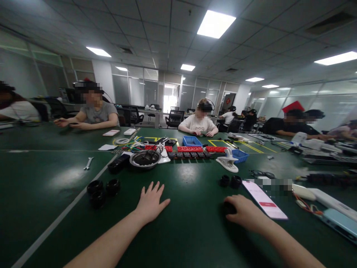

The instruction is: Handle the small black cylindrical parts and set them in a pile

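My left hand lies palm down on the green table, its fingers spread and nothing in them. To its left stand three short, black, round parts grouped together. My right hand is curled around another black, round piece, which the fingers and thumb partly cover. Just beyond that hand sit two more small black round parts side by side. A phone with a lit pinkish screen lies to the right of my right hand.
Ahead are a round metal-rimmed dish, red strips, blue bins and a white clip stand. A wrench lies at left; glasses and a light-blue device at right. Several people sit around the tables.
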The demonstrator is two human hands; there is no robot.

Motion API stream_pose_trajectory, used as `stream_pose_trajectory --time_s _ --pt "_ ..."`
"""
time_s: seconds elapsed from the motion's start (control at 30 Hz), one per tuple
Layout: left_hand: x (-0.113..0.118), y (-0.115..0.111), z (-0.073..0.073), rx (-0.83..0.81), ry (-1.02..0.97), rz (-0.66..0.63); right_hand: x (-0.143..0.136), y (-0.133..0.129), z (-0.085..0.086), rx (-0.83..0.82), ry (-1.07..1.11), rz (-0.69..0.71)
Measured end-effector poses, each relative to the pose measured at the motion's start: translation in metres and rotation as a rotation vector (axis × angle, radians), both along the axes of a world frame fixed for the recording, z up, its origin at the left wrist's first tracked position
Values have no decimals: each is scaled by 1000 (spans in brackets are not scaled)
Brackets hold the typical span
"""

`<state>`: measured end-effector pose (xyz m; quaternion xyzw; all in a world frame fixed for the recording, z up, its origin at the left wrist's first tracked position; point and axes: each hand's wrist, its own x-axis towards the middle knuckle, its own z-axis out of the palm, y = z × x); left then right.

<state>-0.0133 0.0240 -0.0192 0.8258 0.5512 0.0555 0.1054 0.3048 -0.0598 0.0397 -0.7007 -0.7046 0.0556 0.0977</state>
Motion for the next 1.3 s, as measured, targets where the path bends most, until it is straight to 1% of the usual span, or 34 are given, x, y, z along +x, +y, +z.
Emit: stream_pose_trajectory --time_s 0.03,0.07,0.13,0.17,0.23,0.27,0.33,0.4,0.47,0.57,0.7,0.77,0.9,1.07,1.17,1.3 --pt "1 0 0 -4 3 4 15 2 4 53 55 -25" --pt "1 0 1 -7 7 6 29 8 8 152 119 -69" --pt "2 -1 3 -16 16 13 51 25 13 395 264 -172" --pt "3 -1 4 -19 18 15 58 35 13 529 316 -252" --pt "3 -3 6 -18 18 19 64 54 7 657 328 -333" --pt "3 -3 7 -17 17 18 63 61 2 697 316 -362" --pt "2 -4 8 -20 15 14 57 70 -12 739 273 -375" --pt "3 -4 8 -26 15 14 50 73 -25 741 214 -331" --pt "4 -3 7 -26 18 23 45 72 -33 730 143 -285" --pt "5 -2 7 -25 29 33 44 72 -38 710 28 -263" --pt "6 -2 6 -14 47 25 44 75 -45 592 -101 -206" --pt "6 -1 5 -6 52 24 44 76 -48 542 -144 -204" --pt "5 -1 5 -14 35 21 39 75 -48 522 -201 -228" --pt "3 -4 7 -4 1 7 30 70 -42 644 -386 -288" --pt "2 -5 7 -7 -12 17 30 68 -43 631 -444 -261" --pt "1 -5 5 -12 -21 19 37 67 -49 576 -469 -169"
